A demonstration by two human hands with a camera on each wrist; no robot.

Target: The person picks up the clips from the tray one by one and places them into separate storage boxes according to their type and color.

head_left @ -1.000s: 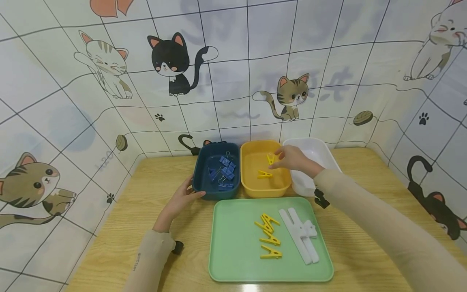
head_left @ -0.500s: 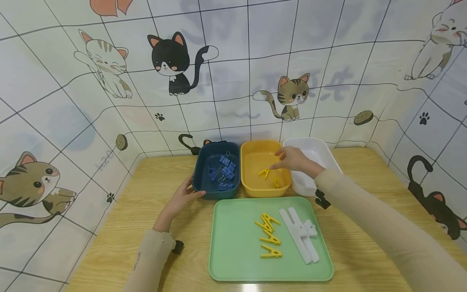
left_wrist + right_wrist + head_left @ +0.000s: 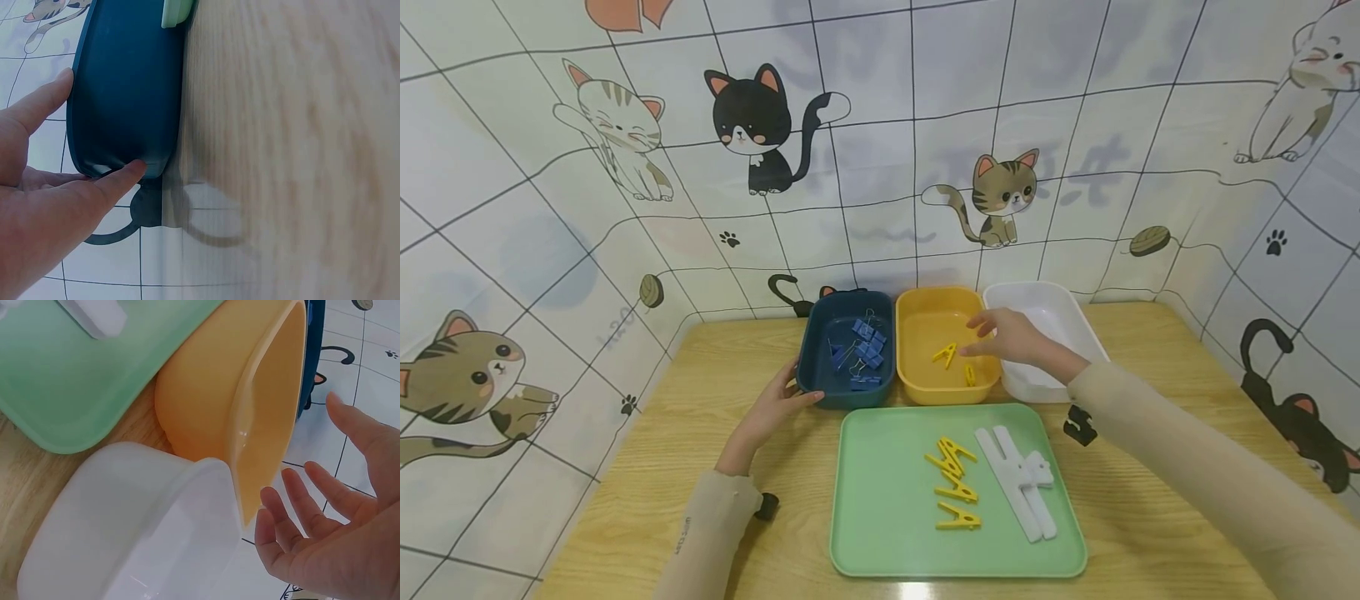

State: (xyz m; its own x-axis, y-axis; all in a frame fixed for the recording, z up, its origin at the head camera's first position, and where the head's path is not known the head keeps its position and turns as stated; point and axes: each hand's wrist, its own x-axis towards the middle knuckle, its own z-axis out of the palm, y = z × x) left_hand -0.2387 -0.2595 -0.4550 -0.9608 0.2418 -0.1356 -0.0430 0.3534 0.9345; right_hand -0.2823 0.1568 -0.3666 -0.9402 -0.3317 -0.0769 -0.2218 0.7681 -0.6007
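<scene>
My left hand [image 3: 772, 408] rests against the near left corner of the dark blue bin [image 3: 125, 81], its extended thumb and fingers touching the outside walls. Blue binder clips [image 3: 868, 350] lie in that bin. Over the right side of the yellow bin [image 3: 200, 387] hovers my right hand [image 3: 1011, 336], fingers spread and slightly bent, with nothing between them. Two yellow clothespins lie in the yellow bin: one clothespin [image 3: 946, 355] left of the fingertips, another clothespin [image 3: 970, 377] just below them. On the green tray [image 3: 880, 525], several more yellow clothespins [image 3: 958, 518] form a column.
White bear-shaped bag clips [image 3: 1017, 483] lie on the tray's right side. A white bin [image 3: 1052, 312] stands right of the yellow one. All the bins line up behind the tray on the wooden table [image 3: 1150, 350], near a cat-patterned wall [image 3: 880, 167].
A yellow clothespin at my right fingertips was let go and now lies in the yellow bin, where the clothespins have shifted. The right hand then drew slightly right, fingers spreading. My left hand stayed put.
</scene>
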